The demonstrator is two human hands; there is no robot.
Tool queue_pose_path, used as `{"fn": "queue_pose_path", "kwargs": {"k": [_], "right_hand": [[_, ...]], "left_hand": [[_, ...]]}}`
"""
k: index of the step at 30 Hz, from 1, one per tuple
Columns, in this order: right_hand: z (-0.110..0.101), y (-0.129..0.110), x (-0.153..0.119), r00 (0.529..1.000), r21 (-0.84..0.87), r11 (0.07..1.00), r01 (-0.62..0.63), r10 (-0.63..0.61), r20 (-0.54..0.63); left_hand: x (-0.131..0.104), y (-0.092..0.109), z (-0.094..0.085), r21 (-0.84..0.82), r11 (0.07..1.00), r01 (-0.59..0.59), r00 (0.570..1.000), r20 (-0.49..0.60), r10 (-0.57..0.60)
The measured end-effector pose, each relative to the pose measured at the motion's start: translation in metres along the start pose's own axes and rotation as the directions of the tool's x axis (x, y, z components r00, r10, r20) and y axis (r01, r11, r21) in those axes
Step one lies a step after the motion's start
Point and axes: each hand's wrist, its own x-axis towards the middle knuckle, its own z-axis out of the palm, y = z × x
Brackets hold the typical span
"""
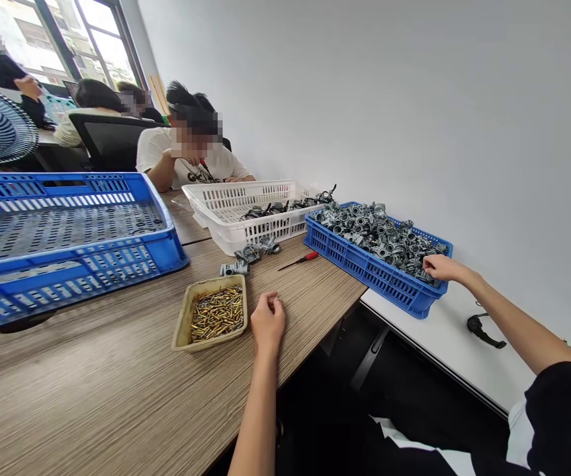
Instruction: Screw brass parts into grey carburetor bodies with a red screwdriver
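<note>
My left hand [268, 321] rests on the wooden table just right of a shallow tray [180, 336] of brass-coloured screws [217, 313]. Its fingers are curled together, and whatever they may hold is hidden. My right hand [441, 267] reaches to the near right corner of a blue basket [364, 266] heaped with grey metal parts [369, 228]. The fingers there are bent against the parts, and I cannot make out what they grip. A red-handled screwdriver [309, 256] lies between the baskets, and a few metal parts [249, 253] sit behind the tray.
A large blue crate [116, 264] stands at the left. Behind the loose parts is a white basket [225, 237] holding dark assemblies. Across the table sits a person [193, 149]. A dark strap-like item [483, 330] lies on the white surface [444, 337]. A fan [0, 125] is far left.
</note>
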Motion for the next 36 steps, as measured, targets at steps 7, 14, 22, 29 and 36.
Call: {"fn": "queue_pose_path", "kwargs": {"k": [7, 14, 22, 29, 36], "right_hand": [[-0.016, 0.000, 0.002, 0.999, -0.039, 0.999, 0.017, -0.019, -0.045], [-0.038, -0.011, 0.012, 0.993, -0.084, 0.996, -0.017, 0.007, -0.117], [-0.060, -0.041, 0.017, 0.983, -0.122, 0.992, -0.001, -0.022, -0.184], [-0.079, -0.079, 0.017, 0.953, -0.181, 0.978, 0.102, -0.148, -0.264], [-0.077, -0.132, 0.031, 0.878, -0.224, 0.929, 0.295, -0.356, -0.320]], "left_hand": [[0.001, -0.004, 0.003, 0.001, 1.000, -0.012, 1.000, -0.005, 0.012], [0.002, -0.007, 0.004, -0.005, 1.000, -0.012, 1.000, 0.002, 0.012], [0.002, -0.006, 0.003, -0.016, 1.000, -0.021, 1.000, 0.000, 0.021], [-0.001, -0.003, 0.003, -0.022, 0.999, -0.023, 1.000, -0.012, 0.022], [-0.003, 0.005, 0.002, -0.081, 0.997, -0.015, 0.999, -0.033, 0.012]]}}
